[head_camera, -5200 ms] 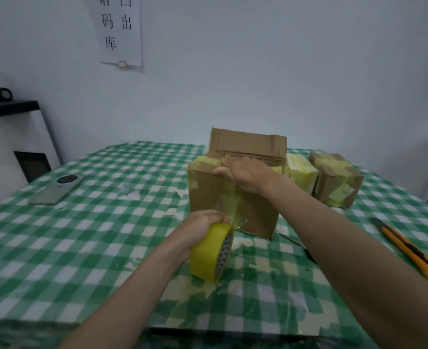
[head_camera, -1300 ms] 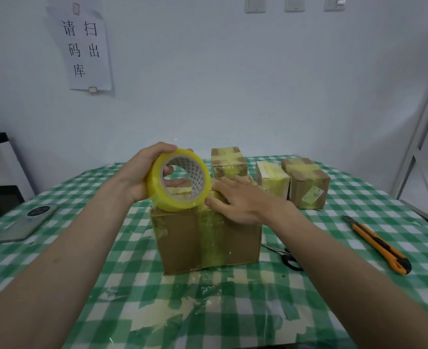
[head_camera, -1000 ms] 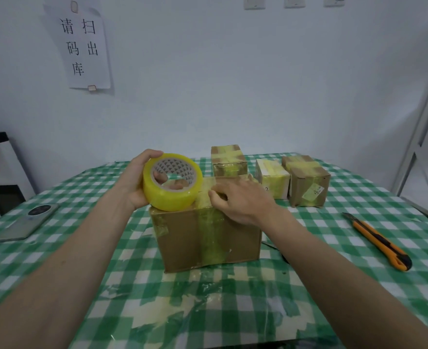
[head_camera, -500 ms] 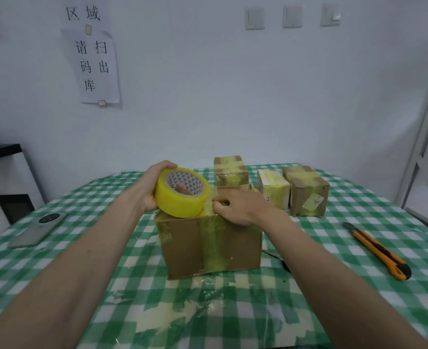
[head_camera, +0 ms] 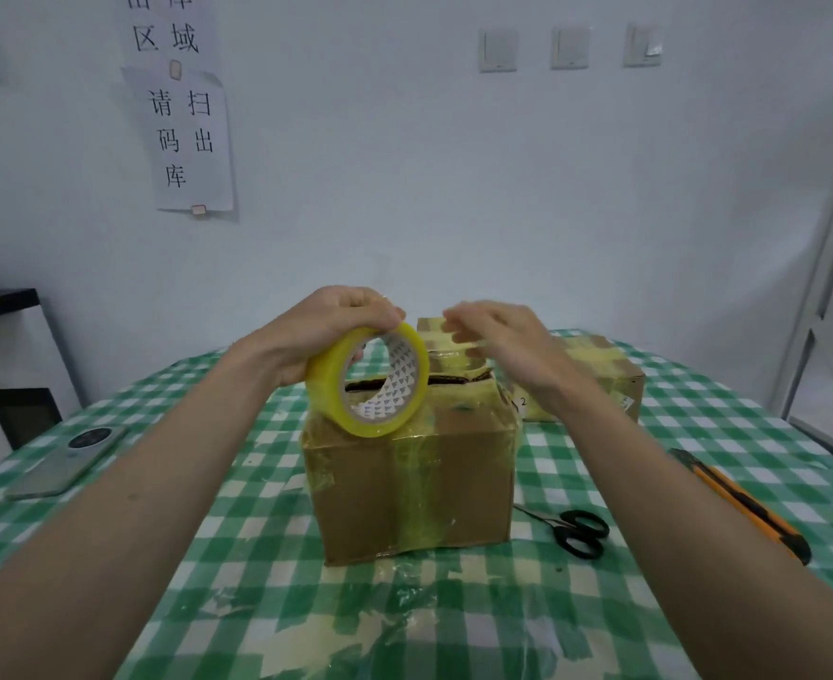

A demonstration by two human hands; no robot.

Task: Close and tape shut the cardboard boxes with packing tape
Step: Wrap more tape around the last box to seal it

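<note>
Cardboard box (head_camera: 412,478), the unit being sealed, stands at the centre of the table (head_camera: 169,571); a yellowish strip of tape runs down its near face, and a dark gap shows along the top seam, so the flaps are judged not fully closed; the left hand (head_camera: 328,331) holds the tape roll (head_camera: 368,380) upright just above the near top edge of the box, fingers curled over the rim and a digit inside the core; the right hand (head_camera: 498,346) hovers above the top at 1 o'clock from the roll, its fingers loosely bent and slightly blurred; whether they pinch a free tape end cannot be told. Three smaller taped boxes stand behind at 12 to 1 o'clock, partly hidden by the hands; scissors (head_camera: 571,527) lie on the table at 3 o'clock from the box, a utility knife (head_camera: 743,507) farther out at 3 o'clock, and a phone (head_camera: 68,458) at 9 o'clock. Likely faults from here: the flaps spring apart if nothing presses them down while tape is laid; the film folds onto itself or sticks to the fingers if drawn slack; a strip laid off the seam leaves the gap open; the light box may slide on the tape-littered cloth under a sideways pull.
</note>
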